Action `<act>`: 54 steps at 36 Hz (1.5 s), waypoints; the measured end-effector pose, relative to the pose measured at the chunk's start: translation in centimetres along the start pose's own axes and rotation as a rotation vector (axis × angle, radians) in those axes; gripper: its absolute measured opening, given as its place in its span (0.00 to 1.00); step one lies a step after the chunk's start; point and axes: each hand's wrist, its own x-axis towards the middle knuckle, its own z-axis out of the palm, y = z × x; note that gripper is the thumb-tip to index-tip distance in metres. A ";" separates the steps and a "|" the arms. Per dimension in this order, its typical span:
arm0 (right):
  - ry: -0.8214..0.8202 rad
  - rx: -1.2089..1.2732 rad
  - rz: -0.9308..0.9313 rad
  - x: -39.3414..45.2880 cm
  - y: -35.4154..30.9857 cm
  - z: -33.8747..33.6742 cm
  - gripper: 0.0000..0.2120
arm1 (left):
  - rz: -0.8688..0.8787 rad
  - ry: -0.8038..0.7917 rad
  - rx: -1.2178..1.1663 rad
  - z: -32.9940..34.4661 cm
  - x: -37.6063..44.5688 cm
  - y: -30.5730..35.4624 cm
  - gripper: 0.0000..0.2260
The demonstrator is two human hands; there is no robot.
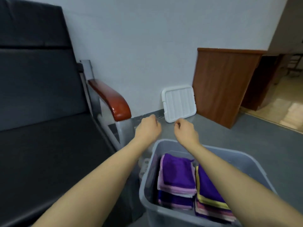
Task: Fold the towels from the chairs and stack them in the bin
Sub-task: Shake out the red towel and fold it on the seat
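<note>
Nearest, two stacks of folded towels (177, 179) are seen side by side in the grey bin (246, 159) on the floor, purple ones on top. Above its far rim, the left hand (148, 128) and right hand (185, 130) are held out with fingers loosely curled; nothing is gripped. The dark chair (49, 128) seat shows no towel. Beyond, a white lid (178, 103) is leant against the wall. Stacking appears finished; next, the lid would probably be fetched.
</note>
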 end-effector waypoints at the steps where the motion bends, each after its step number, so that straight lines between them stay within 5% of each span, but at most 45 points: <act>1: 0.018 0.012 -0.025 -0.3 -1.6 -0.3 0.09 | -0.001 0.035 -0.003 -1.8 -0.4 -0.1 0.10; 12: -0.019 0.170 -0.380 -3.0 -18.2 2.8 0.08 | -0.166 0.324 0.098 -17.1 -3.9 -6.6 0.09; 31: -0.633 0.383 -0.728 -12.4 -38.5 19.0 0.11 | -0.829 0.602 0.330 -31.5 -17.1 -24.2 0.09; 43: -0.939 0.469 -0.912 -21.4 -46.9 30.0 0.04 | -1.100 0.511 0.530 -35.9 -25.5 -36.2 0.12; 54: -1.040 0.184 -1.173 -27.0 -50.2 36.9 0.27 | -1.378 0.318 0.784 -37.1 -29.7 -44.0 0.18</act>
